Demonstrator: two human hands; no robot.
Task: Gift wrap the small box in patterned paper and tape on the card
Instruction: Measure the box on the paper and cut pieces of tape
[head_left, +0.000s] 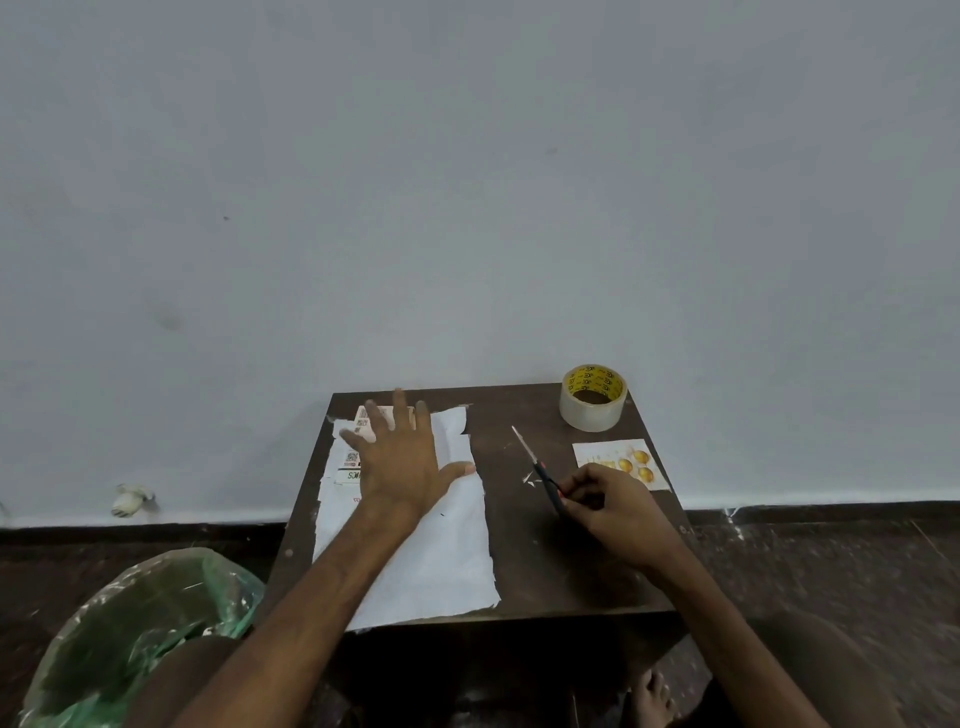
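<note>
A sheet of wrapping paper lies white side up on the left half of the small dark table. The small printed box sits on the paper's far left part, mostly under my left hand, which lies flat on it with fingers spread. My right hand grips the handles of red-and-black scissors, whose blades point away to the far left, resting on the table. A card with yellow round shapes lies just beyond my right hand.
A roll of clear tape with a yellow core stands at the table's far right corner. A bin lined with a green plastic bag stands on the floor at the near left. The wall rises right behind the table.
</note>
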